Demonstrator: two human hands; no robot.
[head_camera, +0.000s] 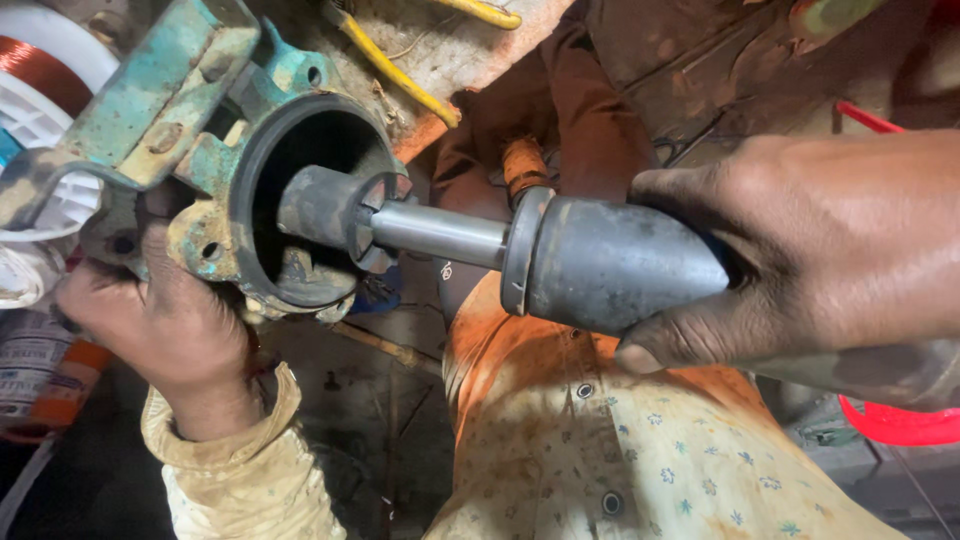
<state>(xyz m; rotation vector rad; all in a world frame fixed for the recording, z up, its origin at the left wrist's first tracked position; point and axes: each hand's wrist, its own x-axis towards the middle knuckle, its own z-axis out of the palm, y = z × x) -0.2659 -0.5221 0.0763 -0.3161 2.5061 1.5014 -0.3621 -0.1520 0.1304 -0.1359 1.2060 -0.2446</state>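
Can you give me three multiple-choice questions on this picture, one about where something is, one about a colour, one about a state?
1. Where is the dark tip of the grey tool?
A. Inside the round opening of the metal housing
B. Lying on the floor
C. Resting on the red tub

2. What colour is the worn paint on the metal housing?
A. Red
B. Blue-green
C. White

3. How is the right hand placed?
A. Open and empty
B. Flat on the lap
C. Wrapped around the body of the grey tool

Answers:
1 A: the tip sits within the housing's dark bore.
2 B: teal paint shows between rust patches.
3 C: its fingers curl round the tool's body, while the left hand grips the housing from below.
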